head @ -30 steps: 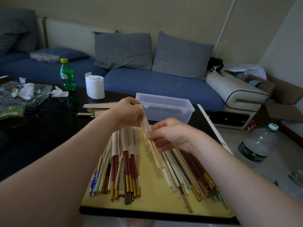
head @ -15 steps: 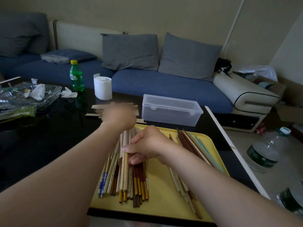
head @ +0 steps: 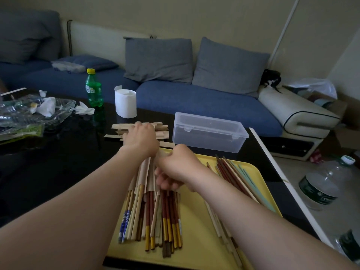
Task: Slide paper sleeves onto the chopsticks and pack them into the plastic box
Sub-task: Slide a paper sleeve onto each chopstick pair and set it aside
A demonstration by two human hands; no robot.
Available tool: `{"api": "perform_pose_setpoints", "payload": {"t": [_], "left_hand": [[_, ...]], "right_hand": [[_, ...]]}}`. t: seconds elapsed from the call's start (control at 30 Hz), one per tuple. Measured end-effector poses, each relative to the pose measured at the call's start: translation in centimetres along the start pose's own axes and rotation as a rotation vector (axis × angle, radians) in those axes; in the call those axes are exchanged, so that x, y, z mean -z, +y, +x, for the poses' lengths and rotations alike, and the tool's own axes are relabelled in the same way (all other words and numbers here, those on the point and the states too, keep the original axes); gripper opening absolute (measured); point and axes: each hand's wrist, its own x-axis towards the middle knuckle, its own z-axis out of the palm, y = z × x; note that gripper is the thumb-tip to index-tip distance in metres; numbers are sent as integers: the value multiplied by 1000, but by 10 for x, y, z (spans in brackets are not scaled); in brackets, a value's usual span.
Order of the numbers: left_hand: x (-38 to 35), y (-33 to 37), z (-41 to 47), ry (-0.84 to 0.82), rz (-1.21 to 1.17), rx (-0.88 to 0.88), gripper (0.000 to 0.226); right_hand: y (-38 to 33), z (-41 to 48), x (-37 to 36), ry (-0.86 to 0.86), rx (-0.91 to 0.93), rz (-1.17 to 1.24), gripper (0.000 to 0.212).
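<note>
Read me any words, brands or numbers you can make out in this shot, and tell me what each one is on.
No text here is legible.
green bottle: printed label, too small and blurred to read.
large water bottle: dark label with a pale mark, too blurred to read.
blue-patterned chopsticks: markings, unreadable.
clear plastic box: no lettering visible.
</note>
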Motion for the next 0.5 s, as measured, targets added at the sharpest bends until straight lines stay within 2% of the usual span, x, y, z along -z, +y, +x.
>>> {"api": "perform_pose_setpoints", "payload": {"t": [0.07,0.23,0.4,0.5], "left_hand": [[-4,0,3,-5,25,-90,36],[-13,3,7,-101,178,-273,33],[-14,9,10,-115,255,-265,29],[-10,15,10,-68,267,-238,27]], "right_hand": [[6,9,4,100,28,-127,39],[29,37,20,293,22,-283,29],[40,48,39,364,2,-297,30],[42,50,43,376,-18,-310,31]]}}
